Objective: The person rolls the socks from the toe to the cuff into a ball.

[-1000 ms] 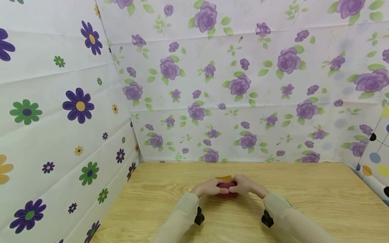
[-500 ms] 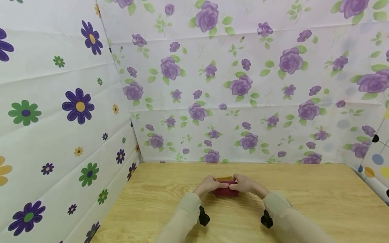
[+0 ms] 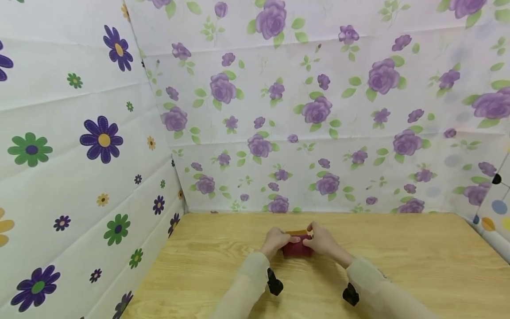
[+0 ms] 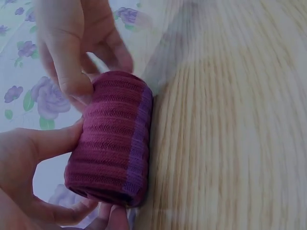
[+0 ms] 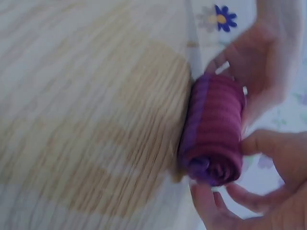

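Note:
A rolled-up maroon ribbed sock [image 3: 297, 246] with a purple band [image 4: 136, 139] lies on the table between the two hands. In the left wrist view the roll [image 4: 112, 129] appears as a tight cylinder; its spiral end [image 5: 216, 167] faces the right wrist camera. My left hand [image 3: 276, 240] grips its left end, thumb on the near side and fingers around the end. The right hand [image 3: 322, 240] holds the opposite end the same way, thumb against the knit. An orange strip [image 3: 297, 232] shows behind the roll in the head view. Some fingertips are hidden behind the roll.
The wooden table [image 3: 223, 248] runs back to a rose-printed sheet [image 3: 255, 110]. A daisy-printed sheet [image 3: 79, 177] hangs along the left side, and a dotted one [image 3: 500, 212] is at the right. Dark wrist devices [image 3: 275, 282] sit under both sleeves.
My left hand has shifted slightly right and the hands have drawn back toward the ends, so more of the maroon roll shows. The right fingers have lifted a little.

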Motion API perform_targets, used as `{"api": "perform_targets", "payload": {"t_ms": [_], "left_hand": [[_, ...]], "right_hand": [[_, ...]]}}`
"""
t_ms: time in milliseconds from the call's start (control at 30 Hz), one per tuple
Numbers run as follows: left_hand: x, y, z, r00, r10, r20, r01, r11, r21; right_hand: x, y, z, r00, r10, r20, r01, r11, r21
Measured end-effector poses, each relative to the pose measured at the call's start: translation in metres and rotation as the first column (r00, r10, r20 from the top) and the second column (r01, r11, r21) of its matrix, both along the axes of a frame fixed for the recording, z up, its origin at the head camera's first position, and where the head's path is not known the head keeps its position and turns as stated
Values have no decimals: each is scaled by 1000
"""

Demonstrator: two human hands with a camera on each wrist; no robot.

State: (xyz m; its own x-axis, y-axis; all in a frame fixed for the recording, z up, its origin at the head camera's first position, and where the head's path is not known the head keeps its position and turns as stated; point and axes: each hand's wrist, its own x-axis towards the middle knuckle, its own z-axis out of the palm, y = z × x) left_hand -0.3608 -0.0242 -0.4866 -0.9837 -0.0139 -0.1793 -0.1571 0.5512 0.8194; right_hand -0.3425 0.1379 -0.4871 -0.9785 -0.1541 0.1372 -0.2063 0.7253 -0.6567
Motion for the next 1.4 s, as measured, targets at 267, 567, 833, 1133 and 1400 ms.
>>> {"api": "perform_targets", "payload": {"t_ms": [267,567,833,1133,1400], "left_hand": [[1,8,6,997,58,-56,-58,998,-2],[-4,7,6,989,105,-103,-108,994,-28],[-2,4,2,984,36,-172,-48,997,-64],[2,-8,0,916,-332,-226,282,933,-224],[-1,-25,-4,796,-570,-203,527,818,-231]], "right_hand": [[10,-7,2,962,102,-253,-40,970,238],[2,-4,0,931,310,-192,-214,890,402],[-15,3,-4,903,369,-220,-260,878,402],[-20,8,0,903,410,-127,-345,870,352],[-22,9,14,890,455,-6,-428,842,328]]}}
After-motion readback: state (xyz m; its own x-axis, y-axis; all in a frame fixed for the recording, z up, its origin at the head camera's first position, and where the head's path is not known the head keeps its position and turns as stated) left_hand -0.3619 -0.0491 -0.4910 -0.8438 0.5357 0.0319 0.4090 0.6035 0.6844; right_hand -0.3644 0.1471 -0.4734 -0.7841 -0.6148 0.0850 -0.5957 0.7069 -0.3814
